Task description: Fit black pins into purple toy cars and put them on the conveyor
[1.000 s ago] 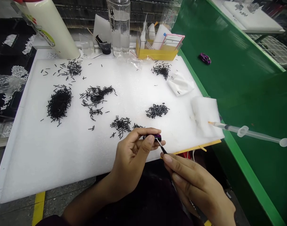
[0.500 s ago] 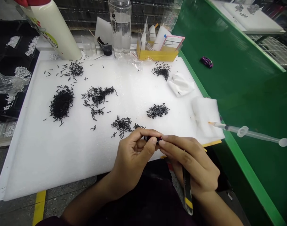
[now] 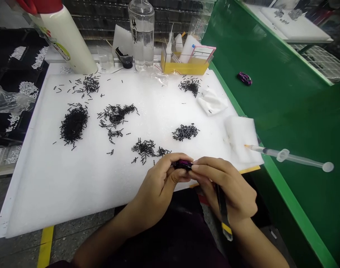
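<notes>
A small dark purple toy car (image 3: pixel 183 165) is held near the front edge of the white foam sheet (image 3: pixel 83 186). My left hand (image 3: pixel 161 186) pinches it between thumb and index finger. At its right end the fingertips of my right hand (image 3: pixel 228 186) touch the car. Black tweezers (image 3: pixel 223 212) with a yellow band are tucked in the right palm, pointing down toward me. Just beyond the fingers lie piles of small black parts (image 3: pixel 144 148), with another heap of short black pieces (image 3: pixel 186 132) a little farther off.
A syringe (image 3: pixel 295 158) sticks out from a white foam block (image 3: pixel 241 137) at the right. Another purple car (image 3: pixel 244 78) rests on the green surface (image 3: pixel 284 111). Behind stand a cream bottle (image 3: pixel 72 41), a clear bottle (image 3: pixel 142 37) and a yellow-based tray (image 3: pixel 185 68).
The car has turned between my fingers, and more of its purple body shows. My left thumb has moved lower. The tweezers have shifted slightly in my right hand.
</notes>
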{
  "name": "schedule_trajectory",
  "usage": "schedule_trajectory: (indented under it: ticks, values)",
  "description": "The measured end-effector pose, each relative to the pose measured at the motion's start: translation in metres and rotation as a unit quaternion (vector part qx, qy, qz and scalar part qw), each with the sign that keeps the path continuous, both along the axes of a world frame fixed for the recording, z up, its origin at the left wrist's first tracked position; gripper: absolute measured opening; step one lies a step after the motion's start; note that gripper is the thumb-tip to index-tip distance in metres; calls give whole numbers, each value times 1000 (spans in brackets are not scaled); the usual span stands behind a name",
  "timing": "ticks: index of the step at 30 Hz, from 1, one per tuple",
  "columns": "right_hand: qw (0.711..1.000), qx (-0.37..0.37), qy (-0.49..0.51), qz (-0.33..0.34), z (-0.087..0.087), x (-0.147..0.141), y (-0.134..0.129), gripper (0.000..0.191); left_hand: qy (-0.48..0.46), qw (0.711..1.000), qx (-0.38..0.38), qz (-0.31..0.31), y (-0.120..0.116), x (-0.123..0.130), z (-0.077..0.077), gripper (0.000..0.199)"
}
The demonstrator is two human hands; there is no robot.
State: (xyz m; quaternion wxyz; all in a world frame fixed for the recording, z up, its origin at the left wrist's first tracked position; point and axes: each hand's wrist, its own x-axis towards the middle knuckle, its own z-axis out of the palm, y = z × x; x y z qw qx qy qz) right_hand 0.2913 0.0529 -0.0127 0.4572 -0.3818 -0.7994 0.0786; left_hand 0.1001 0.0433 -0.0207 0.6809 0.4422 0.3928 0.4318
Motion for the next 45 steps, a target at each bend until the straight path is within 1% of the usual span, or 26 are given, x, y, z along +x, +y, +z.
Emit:
schedule_trajectory:
  ticks: [2,4,6,10,12,14,16,18,20,23,27,31,33,35,36,39,42,45]
  values:
    - [1000,-15,16,2,8,0,1,42,-1,1000,13,-6,2,0,5,27]
    - [1000,-10,18,5,15,0,1,43,1,1000,9,-20,3,-2,11,28]
    - [1000,4,8,10,18,1,1,44,5,1000,0,-31,3,-4,16,28]
    - [1000,25,9,12,12,0,-3,59,4,1000,-9,-14,1,-4,18,25]
    - [1000,20,24,1,7,-1,-6,62,5,1000,-8,2,-1,-2,17,25]
    - [999,-17,49,-7,5,-2,-9,56,14,1000,2,16,-2,0,16,24]
    - [992,-83,95,-9,5,-2,-10,47,28,999,17,29,-3,1,16,22]
    - [976,-157,150,-1,8,-3,-10,38,43,998,35,39,-5,1,17,21]
    - [960,-203,192,7,10,-5,-10,30,56,996,55,48,-6,1,17,20]
    - [955,-214,206,7,13,-8,-9,19,73,991,87,64,-8,2,16,19]
    - [951,-211,227,-3,16,-15,-10,16,81,987,118,76,-10,2,12,18]
    - [944,-219,247,-3,16,-18,-11,15,78,987,115,76,-12,2,12,18]
    - [942,-222,251,1,15,-16,-12,13,67,991,90,69,-12,2,15,17]
    - [947,-217,238,14,14,-12,-15,12,34,998,32,36,-11,0,19,20]
    - [953,-207,220,21,13,-9,-16,16,13,1000,-6,12,-10,-2,22,23]
    - [979,-150,137,32,13,-2,-17,35,-39,993,-97,-47,-7,-8,28,35]
    - [993,-87,78,34,16,0,-15,46,-58,987,-126,-75,-6,-14,30,36]
    - [999,-4,26,44,17,-2,-11,53,-51,988,-123,-79,-6,-15,28,34]
